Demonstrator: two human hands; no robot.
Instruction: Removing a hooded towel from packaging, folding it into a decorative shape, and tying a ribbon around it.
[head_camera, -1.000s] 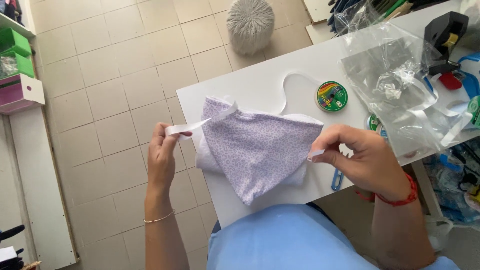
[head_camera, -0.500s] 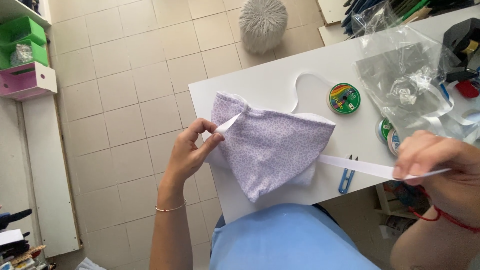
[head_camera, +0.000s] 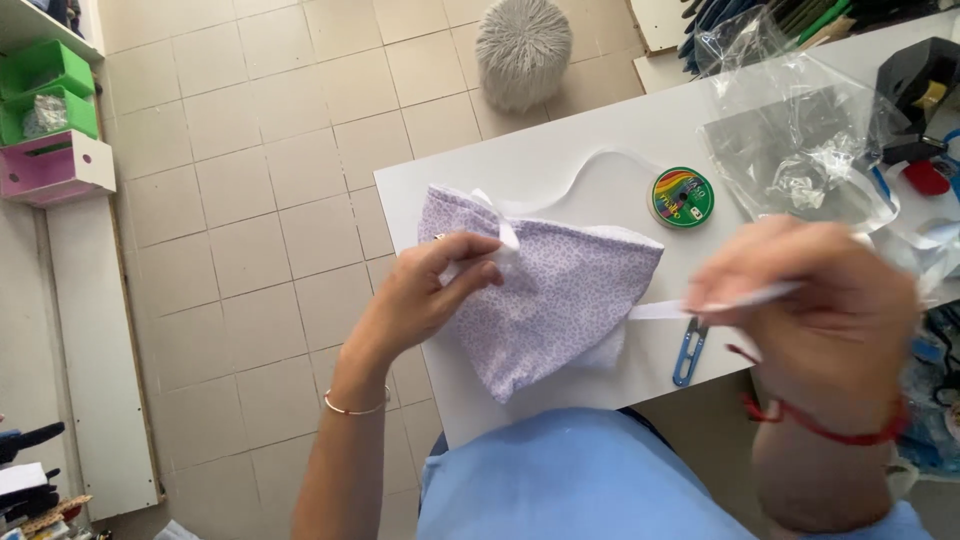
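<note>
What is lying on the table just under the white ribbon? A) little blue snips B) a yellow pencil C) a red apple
A: small blue thread snips lie on the white table right below the white ribbon that the right hand pulls from the purple fabric.

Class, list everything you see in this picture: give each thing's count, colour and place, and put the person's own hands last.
fabric piece: one, lilac print, table's near edge
elastic band: one, white, running from the fabric to the right hand
snips: one, blue, right of the fabric
round tin: one, green with rainbow lid, mid-table
plastic bag: one, clear, table's right
table: one, white
fluffy pouf: one, grey, on the floor
left hand: pinching the fabric's corner
right hand: pulling the band, blurred
</note>
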